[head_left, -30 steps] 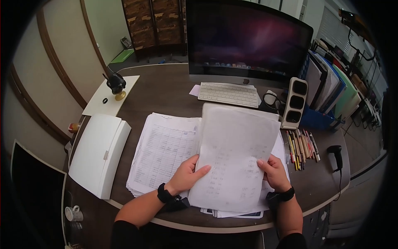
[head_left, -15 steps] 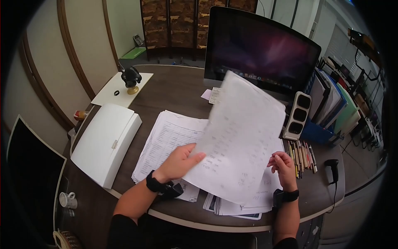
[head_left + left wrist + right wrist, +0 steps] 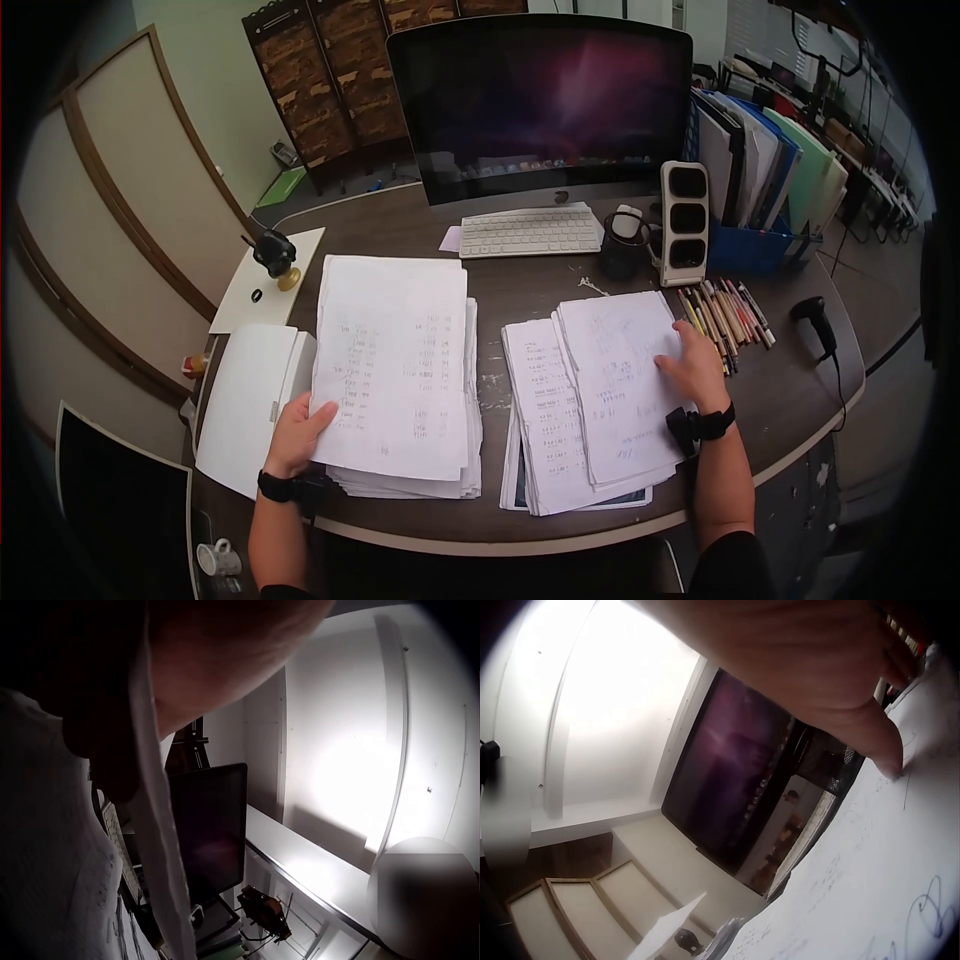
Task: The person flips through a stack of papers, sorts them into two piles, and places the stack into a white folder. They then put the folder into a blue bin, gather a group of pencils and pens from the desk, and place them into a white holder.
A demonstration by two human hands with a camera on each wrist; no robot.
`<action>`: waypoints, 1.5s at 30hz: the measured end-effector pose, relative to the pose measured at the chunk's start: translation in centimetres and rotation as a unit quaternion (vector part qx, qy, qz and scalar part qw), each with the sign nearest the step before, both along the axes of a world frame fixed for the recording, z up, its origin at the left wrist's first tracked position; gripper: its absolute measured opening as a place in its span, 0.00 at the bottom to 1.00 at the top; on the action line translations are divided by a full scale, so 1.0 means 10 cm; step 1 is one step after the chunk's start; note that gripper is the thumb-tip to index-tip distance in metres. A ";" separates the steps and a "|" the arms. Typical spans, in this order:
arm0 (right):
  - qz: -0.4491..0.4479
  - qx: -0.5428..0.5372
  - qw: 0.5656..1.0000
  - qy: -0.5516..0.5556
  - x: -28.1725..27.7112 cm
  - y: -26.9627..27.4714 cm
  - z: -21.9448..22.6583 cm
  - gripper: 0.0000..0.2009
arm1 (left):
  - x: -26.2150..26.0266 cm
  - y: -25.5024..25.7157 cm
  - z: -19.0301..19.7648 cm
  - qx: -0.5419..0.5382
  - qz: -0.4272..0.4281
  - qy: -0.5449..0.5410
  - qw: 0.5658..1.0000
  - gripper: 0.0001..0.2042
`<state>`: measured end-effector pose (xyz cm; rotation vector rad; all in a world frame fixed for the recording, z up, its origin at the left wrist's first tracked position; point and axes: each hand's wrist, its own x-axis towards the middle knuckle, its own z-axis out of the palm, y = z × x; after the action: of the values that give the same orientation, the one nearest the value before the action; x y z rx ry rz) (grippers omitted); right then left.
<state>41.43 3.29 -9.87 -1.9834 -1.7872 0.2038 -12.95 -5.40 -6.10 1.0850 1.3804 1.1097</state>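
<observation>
In the head view my left hand [image 3: 297, 437] pinches the lower left edge of a white sheet of paper [image 3: 390, 330] with faint writing, thumb on top. That sheet lies over the left paper stack [image 3: 472, 400], nearly covering it. The left wrist view shows the edge of the held paper [image 3: 161, 817] running down past the thumb. My right hand [image 3: 703, 375] rests at the right edge of the right paper stack [image 3: 545, 415], fingers fairly straight. In the right wrist view its thumb [image 3: 885, 746] touches the handwritten top sheet [image 3: 855, 862].
Pens and pencils [image 3: 728, 325] lie right of the right stack, with a black scanner [image 3: 820, 325] beyond. A keyboard [image 3: 530, 232], mesh cup [image 3: 625, 250] and monitor [image 3: 540, 110] stand behind. A white box-like device [image 3: 250, 400] is at the left, a mug [image 3: 218, 558] below.
The sheet has gone from the right stack, where both hands held it, across to the left stack in my left hand. My right hand let go of it and now touches the right stack.
</observation>
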 end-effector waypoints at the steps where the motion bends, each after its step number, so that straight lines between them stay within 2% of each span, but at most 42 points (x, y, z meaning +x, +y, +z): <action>1: 0.003 -0.002 1.000 -0.004 0.00 0.00 0.00 0.28 | -0.01 -0.01 -0.03 -0.010 -0.007 0.011 1.000 0.15; 4: 0.007 -0.007 1.000 -0.005 0.00 0.00 -0.02 0.29 | -0.04 -0.03 -0.13 -0.022 -0.015 0.049 0.998 0.13; 6: 0.009 -0.009 1.000 -0.002 0.01 0.01 -0.05 0.29 | -0.07 -0.05 -0.18 -0.003 -0.025 0.281 0.959 0.12; 7: 0.006 0.000 1.000 -0.009 0.02 0.01 -0.06 0.29 | -0.07 -0.05 -0.22 0.042 -0.027 0.348 0.936 0.13; 8: 0.003 0.009 1.000 -0.016 0.03 0.01 -0.08 0.29 | -0.07 -0.06 -0.22 0.041 -0.029 0.350 0.936 0.13; 10: -0.005 0.015 1.000 -0.012 0.04 0.02 -0.09 0.29 | -0.04 -0.08 -0.20 0.056 -0.023 0.428 0.902 0.16; 14: -0.013 0.018 1.000 -0.008 0.09 0.03 -0.10 0.28 | 0.13 -0.13 -0.02 0.033 -0.023 0.499 0.865 0.18; 16: -0.015 0.015 1.000 0.013 0.08 0.03 -0.05 0.27 | 0.25 -0.16 0.09 -0.001 0.018 0.552 0.834 0.18; 17: -0.015 0.013 0.999 0.032 0.08 0.03 -0.03 0.26 | 0.25 -0.16 0.07 -0.001 0.016 0.553 0.833 0.18; 19: -0.025 0.006 0.998 0.059 0.12 0.06 -0.04 0.24 | 0.27 -0.18 0.05 0.165 0.075 0.586 0.790 0.19; 20: -0.032 0.000 0.996 0.084 0.14 0.08 -0.05 0.22 | 0.31 -0.18 0.10 0.166 0.072 0.587 0.789 0.19; 22: -0.028 0.009 0.993 0.112 0.18 0.08 -0.07 0.18 | 0.47 -0.22 0.22 0.145 0.049 0.506 0.849 0.19; 23: -0.020 0.020 0.990 0.139 0.20 0.09 -0.08 0.16 | 0.48 -0.23 0.14 0.170 0.021 0.467 0.868 0.18; 24: -0.021 0.020 0.990 0.139 0.23 0.11 -0.11 0.16 | 0.56 -0.24 0.17 0.170 0.020 0.467 0.868 0.18; 26: -0.008 0.003 0.978 0.209 0.30 0.16 -0.18 0.12 | 0.82 -0.25 0.26 0.222 -0.122 0.454 0.855 0.16; 27: -0.009 0.004 0.978 0.208 0.33 0.17 -0.18 0.12 | 0.92 -0.23 0.28 0.223 -0.121 0.452 0.855 0.16; 29: 0.000 -0.046 0.966 0.256 0.38 0.21 -0.17 0.11 | 1.11 -0.19 0.31 0.245 -0.230 0.430 0.838 0.15; 33: -0.006 -0.071 0.945 0.320 0.41 0.21 -0.13 0.11 | 1.36 -0.11 0.30 0.292 -0.289 0.393 0.823 0.14; 35: 0.027 -0.105 0.897 0.429 0.42 0.22 -0.12 0.11 | 1.41 -0.07 0.27 0.296 -0.302 0.391 0.818 0.13; 36: 0.027 -0.104 0.897 0.429 0.41 0.20 -0.09 0.11 | 1.42 -0.06 0.27 0.298 -0.316 0.388 0.813 0.13; 38: 0.068 -0.167 0.873 0.453 0.32 0.11 0.10 0.15 | 1.45 -0.05 0.27 0.290 -0.328 0.391 0.810 0.13; 39: 0.068 -0.166 0.873 0.453 0.35 0.11 0.06 0.15 | 1.46 -0.05 0.27 0.280 -0.339 0.394 0.808 0.13; 41: 0.135 -0.242 0.904 0.325 0.40 0.12 0.01 0.19 | 1.50 -0.02 0.29 0.293 -0.339 0.388 0.805 0.13; 42: 0.135 -0.241 0.904 0.325 0.40 0.10 0.02 0.19 | 1.52 -0.01 0.30 0.306 -0.339 0.381 0.803 0.13; 44: 0.145 -0.221 0.930 0.255 0.28 0.04 0.19 0.18 | 1.58 0.02 0.34 0.323 -0.342 0.387 0.793 0.14; 45: 0.165 -0.217 0.894 0.355 0.25 0.04 0.19 0.16 | 1.62 0.04 0.36 0.339 -0.344 0.392 0.783 0.15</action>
<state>43.91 3.66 -7.92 -1.5135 -1.6262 1.3504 3.23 -4.97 -2.53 2.5495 0.9512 0.5750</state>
